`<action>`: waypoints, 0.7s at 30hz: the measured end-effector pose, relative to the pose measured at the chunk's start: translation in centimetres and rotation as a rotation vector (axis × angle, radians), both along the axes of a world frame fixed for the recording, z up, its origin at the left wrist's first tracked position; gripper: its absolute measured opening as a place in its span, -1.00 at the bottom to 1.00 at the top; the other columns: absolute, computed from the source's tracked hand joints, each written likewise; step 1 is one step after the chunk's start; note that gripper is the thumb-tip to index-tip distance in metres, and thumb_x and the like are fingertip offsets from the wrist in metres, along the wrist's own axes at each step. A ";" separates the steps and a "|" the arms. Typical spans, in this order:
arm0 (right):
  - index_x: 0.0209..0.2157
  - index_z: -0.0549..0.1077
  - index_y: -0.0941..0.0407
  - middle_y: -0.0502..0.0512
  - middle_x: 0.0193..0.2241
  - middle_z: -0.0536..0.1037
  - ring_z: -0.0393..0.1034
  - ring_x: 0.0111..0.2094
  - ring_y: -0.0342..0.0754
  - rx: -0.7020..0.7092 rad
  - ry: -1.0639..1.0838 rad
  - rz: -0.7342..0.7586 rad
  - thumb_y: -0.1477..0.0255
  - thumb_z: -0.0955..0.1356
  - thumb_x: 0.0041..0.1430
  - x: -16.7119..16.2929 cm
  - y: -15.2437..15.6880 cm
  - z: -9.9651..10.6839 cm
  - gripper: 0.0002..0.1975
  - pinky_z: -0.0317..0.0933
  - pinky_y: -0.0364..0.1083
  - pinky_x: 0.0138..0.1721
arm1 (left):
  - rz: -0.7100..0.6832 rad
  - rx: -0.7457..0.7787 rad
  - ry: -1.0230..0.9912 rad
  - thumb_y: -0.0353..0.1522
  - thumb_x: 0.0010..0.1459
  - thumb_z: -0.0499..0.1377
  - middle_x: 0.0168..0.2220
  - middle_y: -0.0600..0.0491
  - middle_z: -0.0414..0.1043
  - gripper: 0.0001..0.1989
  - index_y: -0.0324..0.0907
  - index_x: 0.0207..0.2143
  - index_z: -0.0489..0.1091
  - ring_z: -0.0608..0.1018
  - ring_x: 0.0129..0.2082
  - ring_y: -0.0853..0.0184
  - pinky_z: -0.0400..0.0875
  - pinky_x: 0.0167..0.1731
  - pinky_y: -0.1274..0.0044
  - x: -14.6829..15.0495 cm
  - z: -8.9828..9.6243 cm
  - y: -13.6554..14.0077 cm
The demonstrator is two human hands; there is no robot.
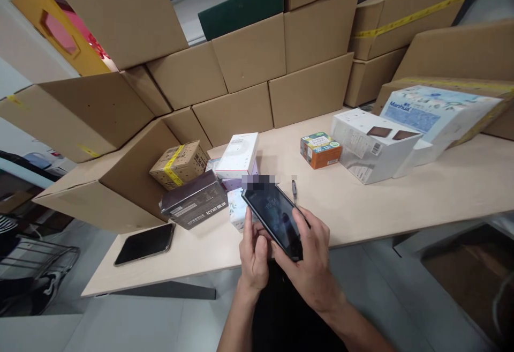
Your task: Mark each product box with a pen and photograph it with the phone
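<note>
My right hand (pixel 315 258) grips a black smartphone (pixel 273 217) along its right edge and lower end. My left hand (pixel 254 261) supports its left side, with fingers curled against the edge and partly behind it. The phone is tilted above the table's front edge, with faint digits on its dim screen. Just beyond it lies a dark pen (pixel 294 189). A small white-and-blue pack (pixel 236 210) is partly hidden behind the phone and my left hand. A white box (pixel 238 154) rests on a purple package behind them.
A second phone (pixel 144 245) lies at the table's left end. A dark box (pixel 196 202) and a taped carton (pixel 179 163) stand nearby. To the right are an orange-green box (pixel 321 151), a white box (pixel 365 151) and a Manhua pack (pixel 436 108). Stacked cardboard boxes (pixel 235 113) line the back.
</note>
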State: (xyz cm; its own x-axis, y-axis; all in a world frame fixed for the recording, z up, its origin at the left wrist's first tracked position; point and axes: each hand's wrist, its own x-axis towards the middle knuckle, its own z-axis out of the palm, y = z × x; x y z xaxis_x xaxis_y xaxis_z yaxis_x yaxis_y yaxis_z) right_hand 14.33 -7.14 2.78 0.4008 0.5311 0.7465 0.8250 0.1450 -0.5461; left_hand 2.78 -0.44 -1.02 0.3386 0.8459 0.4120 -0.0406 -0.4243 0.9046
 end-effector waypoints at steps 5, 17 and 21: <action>0.29 0.12 0.15 0.39 0.09 0.30 0.24 0.11 0.24 0.037 -0.031 -0.027 0.40 0.43 0.15 0.0 0.4 0.0 -0.27 0.28 0.30 0.06 | 0.040 0.093 0.036 -0.17 0.36 -0.01 -0.02 -0.10 0.51 -0.31 -0.16 0.42 -0.19 0.56 -0.10 0.25 0.46 -0.08 0.40 0.1 0.3 0.0; 0.31 0.09 0.11 0.39 0.14 0.24 0.21 0.15 0.27 0.044 -0.098 0.019 0.39 0.45 0.12 -0.4 0.7 0.2 -0.21 0.29 0.30 0.06 | 0.155 0.084 -0.067 -0.12 0.36 -0.01 -0.14 -0.08 0.55 -0.33 -0.19 0.40 -0.09 0.59 -0.17 0.23 0.51 -0.19 0.41 0.3 0.0 -0.1; 0.31 0.09 0.12 0.39 0.14 0.24 0.20 0.15 0.27 0.046 -0.098 0.025 0.39 0.45 0.12 -0.4 0.8 0.3 -0.22 0.29 0.30 0.06 | 0.185 0.072 -0.090 -0.08 0.32 0.03 -0.17 -0.07 0.56 -0.30 -0.19 0.39 -0.03 0.59 -0.22 0.24 0.51 -0.25 0.43 0.4 0.0 -0.1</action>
State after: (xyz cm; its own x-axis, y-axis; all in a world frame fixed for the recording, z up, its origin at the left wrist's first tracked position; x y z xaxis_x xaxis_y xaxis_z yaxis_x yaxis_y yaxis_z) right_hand 13.97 -6.32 3.06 0.3112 0.5042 0.8056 0.8701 0.1897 -0.4548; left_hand 3.19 -0.54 -1.04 0.1394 0.8577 0.4949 -0.0348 -0.4953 0.8680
